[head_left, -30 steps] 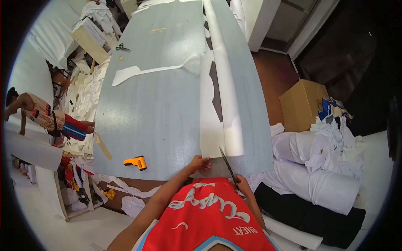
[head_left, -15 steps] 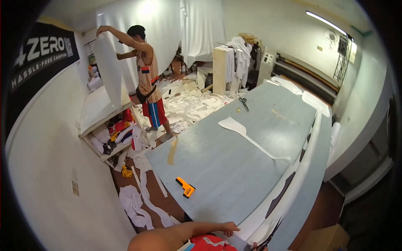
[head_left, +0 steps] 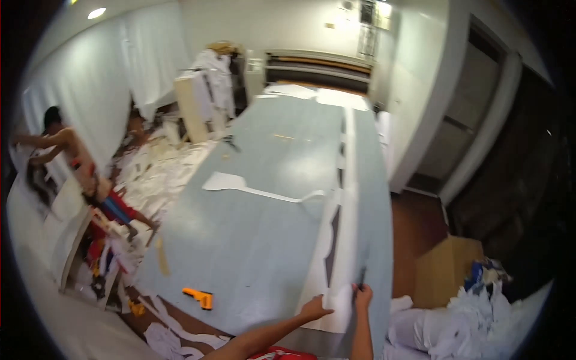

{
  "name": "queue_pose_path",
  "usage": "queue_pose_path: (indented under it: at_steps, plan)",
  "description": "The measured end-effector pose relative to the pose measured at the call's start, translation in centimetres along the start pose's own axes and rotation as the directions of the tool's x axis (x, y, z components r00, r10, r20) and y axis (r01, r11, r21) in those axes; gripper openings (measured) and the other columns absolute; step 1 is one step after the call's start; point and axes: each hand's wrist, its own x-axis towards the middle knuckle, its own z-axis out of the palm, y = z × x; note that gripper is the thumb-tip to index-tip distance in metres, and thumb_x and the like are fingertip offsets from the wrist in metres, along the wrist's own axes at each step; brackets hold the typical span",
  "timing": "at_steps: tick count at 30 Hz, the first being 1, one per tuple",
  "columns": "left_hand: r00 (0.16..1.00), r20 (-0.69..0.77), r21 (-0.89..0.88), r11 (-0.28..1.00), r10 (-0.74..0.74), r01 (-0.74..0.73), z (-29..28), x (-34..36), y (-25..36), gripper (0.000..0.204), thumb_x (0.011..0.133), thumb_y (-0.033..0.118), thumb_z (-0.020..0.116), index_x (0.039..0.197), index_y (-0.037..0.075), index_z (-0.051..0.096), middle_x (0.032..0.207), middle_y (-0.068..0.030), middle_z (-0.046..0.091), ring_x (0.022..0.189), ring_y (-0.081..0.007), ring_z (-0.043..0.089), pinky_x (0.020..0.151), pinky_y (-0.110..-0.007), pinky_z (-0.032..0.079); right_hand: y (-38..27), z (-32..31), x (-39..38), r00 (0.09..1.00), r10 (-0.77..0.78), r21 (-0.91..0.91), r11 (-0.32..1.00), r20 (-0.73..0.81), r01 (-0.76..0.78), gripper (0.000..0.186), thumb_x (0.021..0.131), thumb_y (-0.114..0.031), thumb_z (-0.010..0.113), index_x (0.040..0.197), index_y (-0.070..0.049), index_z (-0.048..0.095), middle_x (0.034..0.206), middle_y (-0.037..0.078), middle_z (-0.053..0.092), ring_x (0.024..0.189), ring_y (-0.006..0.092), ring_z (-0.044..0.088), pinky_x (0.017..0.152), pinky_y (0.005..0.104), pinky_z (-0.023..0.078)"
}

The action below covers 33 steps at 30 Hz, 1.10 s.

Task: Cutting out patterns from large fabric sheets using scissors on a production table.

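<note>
A long white sheet [head_left: 345, 240] with dark cut-shaped gaps runs along the right side of the blue-grey table [head_left: 270, 240]. At its near end, my left hand [head_left: 315, 308] has its fingers bent on the sheet, seemingly gripping it. Just right of the sheet, my right hand [head_left: 362, 295] is closed round black scissors [head_left: 362, 277], whose blurred blades point away from me. A curved white cut-out piece [head_left: 228, 182] lies mid-table, its narrow tail reaching toward the sheet.
An orange gun-shaped tool [head_left: 199, 298] lies near the left edge, and another pair of scissors [head_left: 230, 143] farther off. Scraps [head_left: 162, 165] cover the floor where a person [head_left: 90, 174] stands. To the right are a cardboard box [head_left: 447, 270] and piled white cloth [head_left: 438, 330].
My view has swung right. The right hand and scissors have come fully into view beside the sheet. My left hand now rests at the sheet's near end.
</note>
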Motion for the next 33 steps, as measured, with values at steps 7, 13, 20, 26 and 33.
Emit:
queue_pose_path:
  at_steps: [7,13,20,26,33]
  plan:
    - [0.915,0.399,-0.030,0.997,-0.057,0.076,3.1,-0.5,1.7,0.084,0.067,0.055,0.073,0.124,-0.002,0.049,0.109,-0.0176,0.064,0.098,-0.0299,0.063,0.083,-0.038,0.050,4.2,-0.5,1.9,0.969,0.245,0.378,0.893,0.042,-0.243,0.022,0.080,-0.020,0.076,0.078,-0.003,0.061,0.065,-0.006,0.050,0.057,0.0045,0.042,0.052,0.0213,0.034]
    - [0.947,0.312,-0.104,0.988,-0.077,0.115,4.1,-1.1,-1.0,0.085,0.062,0.053,0.077,0.120,-0.003,0.051,0.106,-0.0194,0.065,0.095,-0.0328,0.064,0.084,-0.040,0.049,0.6,1.3,1.7,0.947,0.231,0.381,0.873,0.222,-0.303,0.028,0.074,-0.023,0.081,0.082,-0.003,0.062,0.068,-0.007,0.050,0.061,0.0046,0.040,0.054,0.0215,0.034]
    - [0.950,0.311,-0.155,0.985,-0.024,0.076,0.3,-1.1,-3.6,0.078,0.061,0.046,0.080,0.112,-0.006,0.053,0.103,-0.0241,0.064,0.097,-0.0366,0.062,0.085,-0.041,0.049,-0.5,4.3,1.5,0.927,0.278,0.259,0.904,0.252,-0.342,0.027,0.072,-0.021,0.082,0.082,-0.005,0.062,0.067,-0.007,0.049,0.062,0.0057,0.042,0.056,0.0227,0.036]
    - [0.966,0.249,-0.209,0.978,0.069,-0.016,-1.9,-2.0,-6.0,0.075,0.062,0.043,0.079,0.114,-0.005,0.053,0.106,-0.0238,0.063,0.098,-0.0372,0.061,0.087,-0.041,0.048,-3.5,6.6,-0.2,0.926,0.276,0.237,0.911,0.257,-0.338,0.027,0.073,-0.020,0.081,0.081,-0.005,0.061,0.066,-0.007,0.047,0.061,0.0058,0.041,0.056,0.0223,0.035]
    - [0.970,0.235,-0.218,0.976,0.062,-0.009,-5.2,-3.0,-10.9,0.075,0.062,0.041,0.079,0.117,-0.003,0.053,0.108,-0.0214,0.063,0.102,-0.0364,0.060,0.089,-0.039,0.047,-5.9,12.0,-2.8,0.924,0.284,0.321,0.876,0.258,-0.359,0.029,0.070,-0.016,0.083,0.077,-0.005,0.057,0.065,-0.008,0.041,0.060,0.0051,0.035,0.055,0.0207,0.032]
